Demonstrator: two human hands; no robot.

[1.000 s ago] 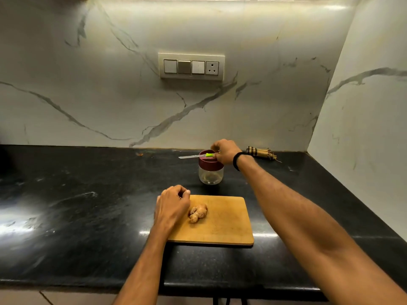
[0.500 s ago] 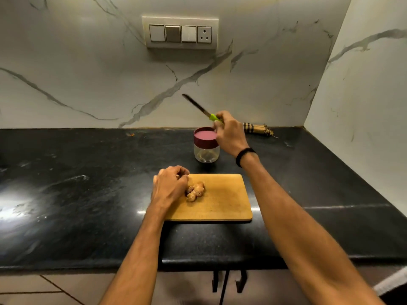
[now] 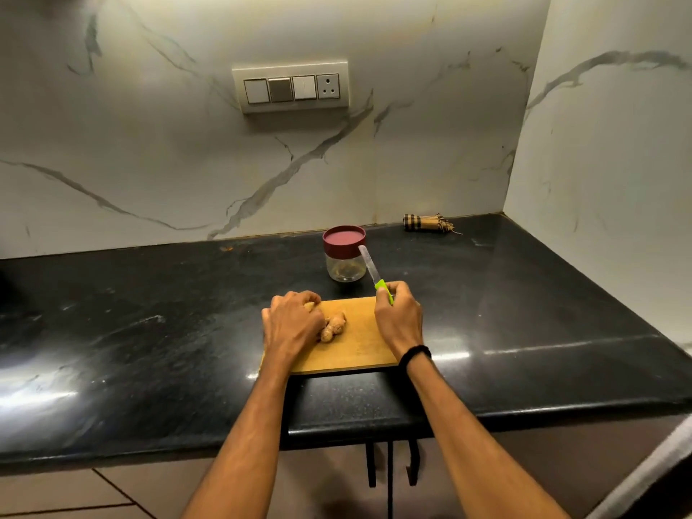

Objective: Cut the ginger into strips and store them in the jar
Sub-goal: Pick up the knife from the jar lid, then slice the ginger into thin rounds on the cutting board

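While the left hand (image 3: pixel 292 324) lies knuckles-up over the left part of the cutting board (image 3: pixel 355 352), its curled fingers press down on one end of the ginger (image 3: pixel 334 327), which sits near the board's middle, whole and uncut. The right hand (image 3: pixel 398 320) hovers over the board's far right corner, wrapped tightly around the green handle of a small knife (image 3: pixel 370 269). The blade is clear of the wood and points up and away, so no cut has begun.

The ginger looks light, hard and knobbly. A lumpy root like that will likely rock or roll under the blade, and its fibres resist a small knife. The safest hold is probably on the thicker end away from the cut, with fingertips tucked back. Slicing one flat face first would let it sit steady for the strips.

Just beyond the board's far edge stands the jar (image 3: pixel 344 269), clear glass with its dark red lid (image 3: pixel 343 239) on. The glass is smooth and breakable, so it is best held by the body while the lid is twisted off. The board rests on a black bench (image 3: pixel 149 331). A rolled checked cloth (image 3: pixel 427 223) lies well beyond the board's far right, against the marble wall.
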